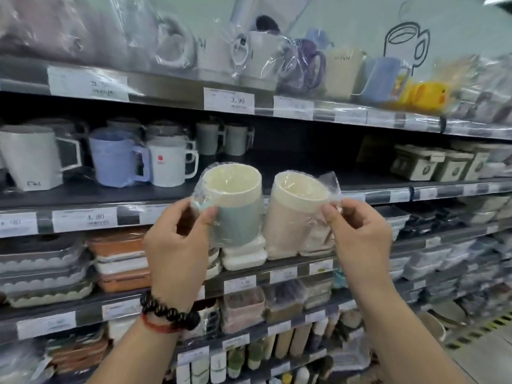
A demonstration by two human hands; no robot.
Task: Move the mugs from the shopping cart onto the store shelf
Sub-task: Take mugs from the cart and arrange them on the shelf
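Both hands [177, 239] hide the wrapped mugs' [235, 206] handles; price labels blur.

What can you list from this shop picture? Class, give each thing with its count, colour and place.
green mug: one, green with cream rim, plastic-wrapped, held before the middle shelf
beige mug: one, beige with cream rim, plastic-wrapped, tilted, right of the green mug
shelved mugs: several, white, blue, grey, middle shelf at left
wrapped mugs: several, white, purple, blue, top shelf
yellow item: one, top shelf at right
price tags: many, white, along shelf edges
stacked containers: many, orange, white, grey, lower shelves
bead bracelet: one, black, left wrist
left hand: grips the green mug
right hand: pinches the beige mug's wrap
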